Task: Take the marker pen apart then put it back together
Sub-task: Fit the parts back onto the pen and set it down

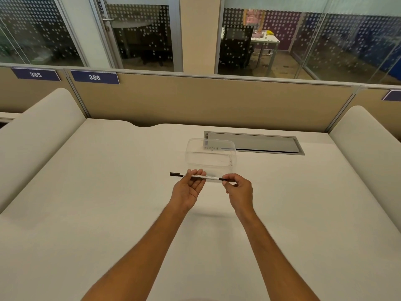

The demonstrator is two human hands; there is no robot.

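Note:
A slim marker pen [211, 177] with a white barrel and black caps at both ends is held level above the white desk [108, 213]. My right hand [239, 190] pinches its right black end between thumb and fingers. My left hand [188, 190] lies palm up under the barrel's left half, fingers straight, with the pen resting across the fingertips. The left black cap juts out past my left hand. The pen looks whole.
A clear plastic container [209, 154] stands just behind the hands. Behind it a grey cable hatch [260, 143] is set into the desk. Tan partition panels close the back, and padded white dividers flank both sides.

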